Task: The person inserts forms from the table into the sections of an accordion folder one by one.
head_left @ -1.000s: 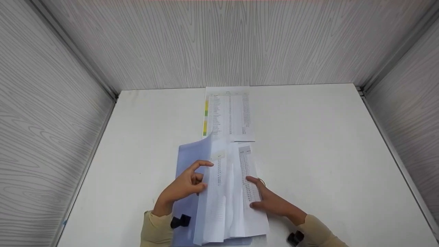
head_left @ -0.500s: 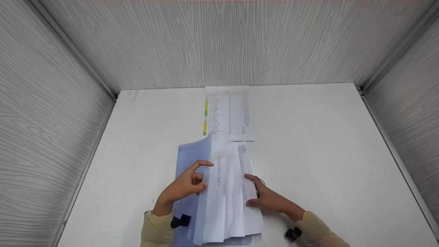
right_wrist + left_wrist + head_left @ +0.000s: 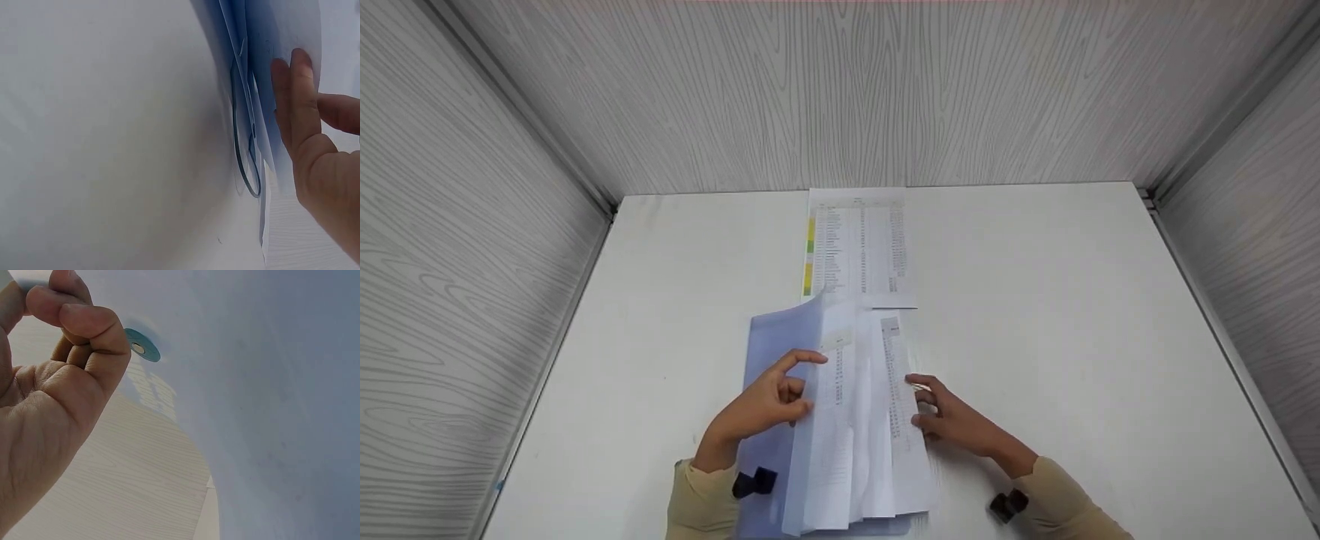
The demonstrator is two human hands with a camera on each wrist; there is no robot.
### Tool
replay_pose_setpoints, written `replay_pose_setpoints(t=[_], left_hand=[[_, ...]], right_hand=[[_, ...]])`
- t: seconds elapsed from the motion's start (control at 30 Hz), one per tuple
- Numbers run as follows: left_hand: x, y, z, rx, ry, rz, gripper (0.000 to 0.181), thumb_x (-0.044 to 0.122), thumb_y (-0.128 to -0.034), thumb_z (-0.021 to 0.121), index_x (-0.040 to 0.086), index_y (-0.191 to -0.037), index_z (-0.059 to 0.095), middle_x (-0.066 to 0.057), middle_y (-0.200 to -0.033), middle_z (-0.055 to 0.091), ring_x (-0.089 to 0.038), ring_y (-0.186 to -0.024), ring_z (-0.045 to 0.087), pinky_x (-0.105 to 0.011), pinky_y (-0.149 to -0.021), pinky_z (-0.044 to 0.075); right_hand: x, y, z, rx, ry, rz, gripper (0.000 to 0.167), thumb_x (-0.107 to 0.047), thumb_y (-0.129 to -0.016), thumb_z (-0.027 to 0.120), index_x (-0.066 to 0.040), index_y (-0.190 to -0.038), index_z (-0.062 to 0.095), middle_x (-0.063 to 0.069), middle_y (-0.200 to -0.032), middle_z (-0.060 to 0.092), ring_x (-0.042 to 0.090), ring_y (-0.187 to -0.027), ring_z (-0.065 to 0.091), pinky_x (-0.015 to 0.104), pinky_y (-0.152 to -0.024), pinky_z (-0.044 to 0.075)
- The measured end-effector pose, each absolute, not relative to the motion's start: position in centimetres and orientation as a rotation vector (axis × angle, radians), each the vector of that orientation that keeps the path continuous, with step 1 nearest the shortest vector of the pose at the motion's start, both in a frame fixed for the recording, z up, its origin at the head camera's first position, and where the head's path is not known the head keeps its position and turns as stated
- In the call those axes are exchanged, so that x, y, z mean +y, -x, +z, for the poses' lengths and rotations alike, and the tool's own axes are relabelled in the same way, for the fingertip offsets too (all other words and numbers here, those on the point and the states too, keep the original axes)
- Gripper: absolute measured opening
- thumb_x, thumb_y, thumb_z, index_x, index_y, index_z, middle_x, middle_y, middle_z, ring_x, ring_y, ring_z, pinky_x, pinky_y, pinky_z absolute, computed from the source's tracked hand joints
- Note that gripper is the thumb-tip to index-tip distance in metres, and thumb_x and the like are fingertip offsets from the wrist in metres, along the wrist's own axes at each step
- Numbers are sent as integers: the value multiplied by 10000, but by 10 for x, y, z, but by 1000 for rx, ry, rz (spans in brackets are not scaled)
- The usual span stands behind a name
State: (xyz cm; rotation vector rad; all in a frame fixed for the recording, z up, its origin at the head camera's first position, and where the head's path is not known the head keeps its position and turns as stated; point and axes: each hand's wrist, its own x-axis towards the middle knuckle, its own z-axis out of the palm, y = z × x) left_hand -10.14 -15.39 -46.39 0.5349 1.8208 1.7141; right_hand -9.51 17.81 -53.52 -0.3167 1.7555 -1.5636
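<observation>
A translucent blue document folder (image 3: 780,360) lies with its cover lifted, loose printed sheets standing inside. My left hand (image 3: 765,401) grips the raised cover and sheets at their left edge, thumb low and index finger reaching over the print. In the left wrist view, the curled fingers of the left hand (image 3: 79,343) are beside the cover's teal button (image 3: 143,345). At the right edge of the papers, my right hand (image 3: 956,420) pinches a printed sheet (image 3: 896,390). The right wrist view shows fingers of the right hand (image 3: 315,135) lying along this sheet (image 3: 287,28).
Behind the folder, a printed list (image 3: 859,247) with yellow and green marks lies flat on the white table (image 3: 1035,300). A dark string loop (image 3: 253,185) hangs by the folder's edge. Grey wood-grain panels (image 3: 847,90) enclose the table at the back and sides.
The right hand moved left with the printed sheet, then slid slightly back right along its edge, its fingers curling more. The sheet now sits further left. The left hand stayed still.
</observation>
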Motion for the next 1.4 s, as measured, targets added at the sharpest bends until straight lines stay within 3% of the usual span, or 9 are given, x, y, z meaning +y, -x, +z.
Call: replay_pose_setpoints(t=[0.3, 0.43, 0.7, 0.9, 1.17, 1.4], left_hand=[[-154, 101, -463, 1829, -544, 1708, 584, -7, -874, 554, -37, -1393, 289, 46, -629, 391, -25, -511, 377, -203, -530, 361], [-154, 101, -463, 1827, -576, 1713, 578, -11, -876, 545, -50, -1390, 284, 48, -615, 388, -24, -499, 370, -242, -515, 350], [-154, 100, -465, 1831, -565, 1714, 581, -17, -868, 548, -47, -1389, 293, 50, -621, 380, -27, -507, 367, -246, -517, 341], [-155, 100, -463, 1835, -551, 1713, 585, -11, -869, 550, -37, -1393, 292, 46, -630, 387, -28, -513, 372, -214, -530, 352], [-153, 101, -462, 1847, -591, 1704, 584, 3, -868, 571, -67, -1377, 292, 34, -639, 443, -38, -524, 401, -209, -530, 359], [-155, 101, -463, 1819, -577, 1728, 578, 7, -890, 559, -67, -1386, 272, 53, -620, 401, -16, -506, 380, -217, -526, 369]], right_hand=[[161, 88, -540, 1778, 293, -1618, 685, -75, -953, 541, -113, -1505, 136, 244, -1400, 417, 205, -988, 603, 288, -727, 532], [151, 86, -542, 1771, 310, -1642, 686, -33, -932, 548, -80, -1490, 152, 219, -1309, 481, 176, -934, 588, 276, -689, 520], [146, 85, -547, 1727, 296, -1630, 657, -23, -933, 536, -18, -1466, 152, 243, -1356, 467, 203, -1011, 587, 333, -726, 544], [154, 85, -544, 1748, 320, -1604, 624, -23, -959, 505, -26, -1484, 167, 204, -1241, 518, 191, -964, 620, 373, -764, 572], [152, 85, -546, 1704, 281, -1632, 599, 32, -946, 469, -5, -1471, 185, 152, -1142, 528, 169, -865, 633, 348, -736, 575], [152, 89, -544, 1741, 276, -1617, 603, -14, -949, 492, 1, -1472, 192, 198, -1190, 519, 185, -897, 646, 340, -763, 572]])
